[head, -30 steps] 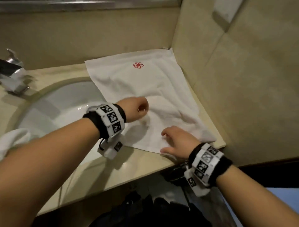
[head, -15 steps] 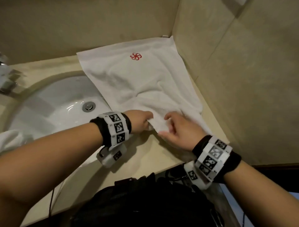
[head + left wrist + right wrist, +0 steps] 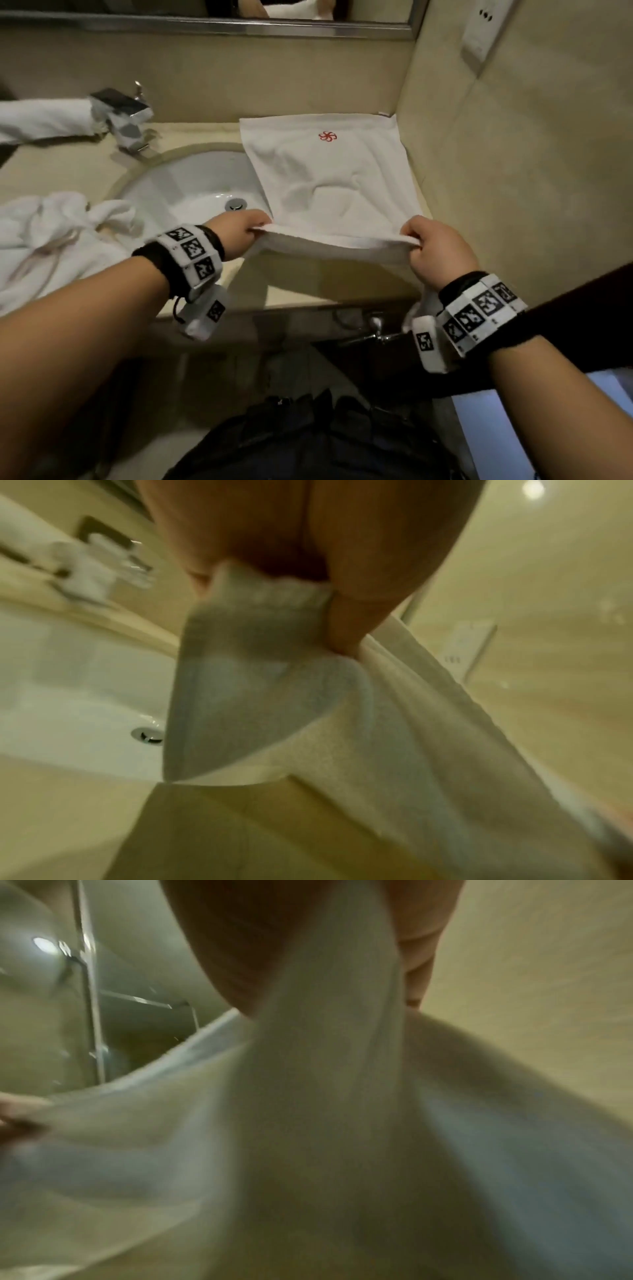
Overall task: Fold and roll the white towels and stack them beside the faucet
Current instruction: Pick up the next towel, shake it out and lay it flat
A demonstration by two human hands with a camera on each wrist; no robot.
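A white towel (image 3: 329,171) with a red flower logo lies spread on the beige counter in the right corner, partly over the basin. My left hand (image 3: 245,229) pinches its near left corner (image 3: 260,631) and my right hand (image 3: 433,245) pinches its near right corner (image 3: 335,1015). Both corners are lifted off the counter, with the near edge stretched between my hands. The chrome faucet (image 3: 125,118) stands at the back left. A rolled white towel (image 3: 41,120) lies to the left of the faucet.
The white basin (image 3: 191,195) with its drain sits left of the spread towel. A heap of crumpled white towels (image 3: 58,240) lies at the left. Tiled walls close the back and right. A mirror edge (image 3: 205,25) runs above. A dark bag (image 3: 308,438) lies below the counter.
Both hands took hold of the towel's near corners, moved apart and lifted the near edge off the counter. The head view swung up, showing the faucet and mirror.
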